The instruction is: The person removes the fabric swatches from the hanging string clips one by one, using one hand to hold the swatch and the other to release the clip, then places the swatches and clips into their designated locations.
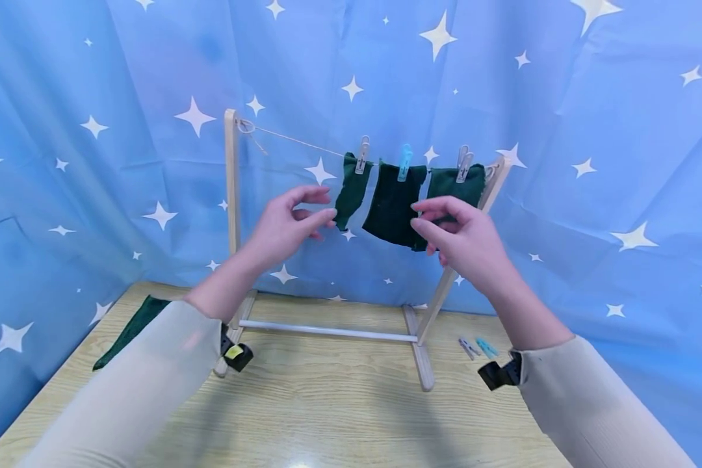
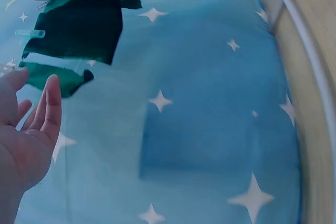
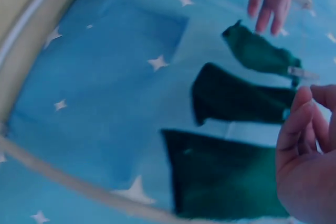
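Note:
Three dark green cloth pieces hang from a string (image 1: 298,140) on a wooden rack. A grey clothespin (image 1: 363,156) grips the left cloth (image 1: 352,188), a light blue clothespin (image 1: 405,162) the middle cloth (image 1: 393,205), and grey clothespins (image 1: 465,166) the right cloth (image 1: 456,185). Beside the left cloth is my left hand (image 1: 289,221), fingers loosely bent and nothing between them; the left wrist view also shows its palm (image 2: 31,145). My right hand (image 1: 462,231) overlaps the middle and right cloths in the head view, thumb and forefinger a little apart, holding nothing.
The rack's posts (image 1: 233,188) stand on feet joined by a low white bar (image 1: 327,330). Another green cloth (image 1: 131,331) lies on the table (image 1: 304,403) at left. Two loose clothespins, one grey (image 1: 469,349) and one blue (image 1: 487,348), lie at right. A starry blue curtain (image 1: 152,162) hangs behind.

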Tool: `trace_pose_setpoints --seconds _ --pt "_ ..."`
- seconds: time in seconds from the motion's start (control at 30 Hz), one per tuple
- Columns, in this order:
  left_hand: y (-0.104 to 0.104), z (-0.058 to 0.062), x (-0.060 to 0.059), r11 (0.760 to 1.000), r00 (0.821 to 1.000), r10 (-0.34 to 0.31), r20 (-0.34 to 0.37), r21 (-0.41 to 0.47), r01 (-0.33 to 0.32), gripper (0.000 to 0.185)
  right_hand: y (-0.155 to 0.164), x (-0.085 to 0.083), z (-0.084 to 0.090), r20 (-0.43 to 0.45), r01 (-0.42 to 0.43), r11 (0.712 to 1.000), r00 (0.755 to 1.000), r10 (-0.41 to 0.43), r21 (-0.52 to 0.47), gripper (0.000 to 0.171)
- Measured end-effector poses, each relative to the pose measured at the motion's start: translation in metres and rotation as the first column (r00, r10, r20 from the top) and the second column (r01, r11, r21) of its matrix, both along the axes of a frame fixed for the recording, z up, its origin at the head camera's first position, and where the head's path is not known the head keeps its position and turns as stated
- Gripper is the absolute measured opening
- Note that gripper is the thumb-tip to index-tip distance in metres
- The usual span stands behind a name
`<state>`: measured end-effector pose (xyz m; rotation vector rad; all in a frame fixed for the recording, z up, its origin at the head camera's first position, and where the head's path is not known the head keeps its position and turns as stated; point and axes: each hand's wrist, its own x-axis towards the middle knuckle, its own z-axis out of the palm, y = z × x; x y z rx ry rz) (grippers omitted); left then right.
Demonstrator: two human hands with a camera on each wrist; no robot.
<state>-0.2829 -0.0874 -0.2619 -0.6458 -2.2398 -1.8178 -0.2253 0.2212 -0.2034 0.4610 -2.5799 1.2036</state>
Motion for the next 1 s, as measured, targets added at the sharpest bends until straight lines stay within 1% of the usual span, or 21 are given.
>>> trace_pose_setpoints --seconds 0.17,0.27,0.37,0.43,0.6,0.73,0.87,1.0 --pt "0.023 0.012 -0.013 0.996 1.0 -0.004 0.023 0.085 0.002 0.058 -0.028 -0.008 0.017 -0.035 -0.017 1.0 0.999 0.017 0.005 0.038" --pt "0.032 0.016 -0.021 0.988 0.999 -0.028 0.04 0.153 0.021 0.057 -0.04 -0.015 0.026 -0.052 -0.029 1.0 0.998 0.029 0.0 0.037" --pt "0.039 0.019 -0.025 0.975 0.997 -0.042 0.058 0.219 0.028 0.054 -0.05 -0.021 0.034 -0.079 -0.036 0.999 0.996 0.036 -0.005 0.038" --pt "0.043 0.02 -0.027 0.968 0.997 -0.04 0.061 0.248 0.024 0.049 -0.056 -0.026 0.039 -0.096 -0.038 0.999 0.995 0.037 -0.012 0.04" --pt "0.05 0.021 -0.031 0.961 0.998 -0.005 0.066 0.276 -0.013 0.034 -0.07 -0.034 0.048 -0.12 -0.053 0.998 0.992 0.049 -0.029 0.047" --pt "0.049 0.018 -0.033 0.959 0.997 0.006 0.075 0.283 -0.028 0.032 -0.083 -0.039 0.054 -0.11 -0.064 0.998 0.992 0.06 -0.029 0.053" --pt "0.048 0.016 -0.034 0.962 0.997 0.015 0.074 0.27 -0.035 0.032 -0.097 -0.043 0.06 -0.067 -0.041 0.999 0.997 0.042 0.016 0.06" --pt "0.047 0.014 -0.035 0.968 0.997 0.029 0.066 0.248 -0.045 0.033 -0.104 -0.045 0.062 -0.002 0.002 0.998 1.0 -0.002 0.063 0.065"
